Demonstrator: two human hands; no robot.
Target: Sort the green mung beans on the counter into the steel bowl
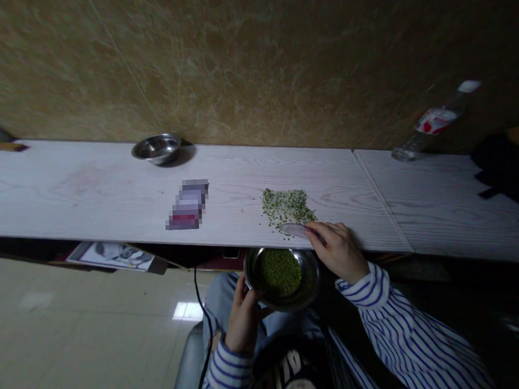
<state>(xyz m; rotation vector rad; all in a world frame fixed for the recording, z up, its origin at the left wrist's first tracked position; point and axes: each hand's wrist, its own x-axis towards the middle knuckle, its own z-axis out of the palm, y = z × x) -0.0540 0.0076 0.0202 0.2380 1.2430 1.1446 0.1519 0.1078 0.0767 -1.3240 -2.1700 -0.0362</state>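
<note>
My left hand point(242, 315) is closed on the rim of a steel bowl point(310, 278), tilted just under the table's front edge. Green beans, small like mung beans point(281, 272), cover the bottom of this bowl. At the edge above it, my right hand point(337, 249) grips a translucent plastic spoon point(293, 230), whose far end lies low over the tabletop. Just beyond the spoon, a thin patch of scattered green beans point(286, 206) is spread on the white wood-grain table point(228, 173). The spoon's handle is mostly hidden by my fingers.
A second steel bowl point(157, 149) stands by the wall at the back left. Nearer lies a pixelated flat item point(188, 205). A clear bottle point(437, 121) and a dark bag point(505, 172) are to the right. An open drawer point(116, 256) juts out below the table.
</note>
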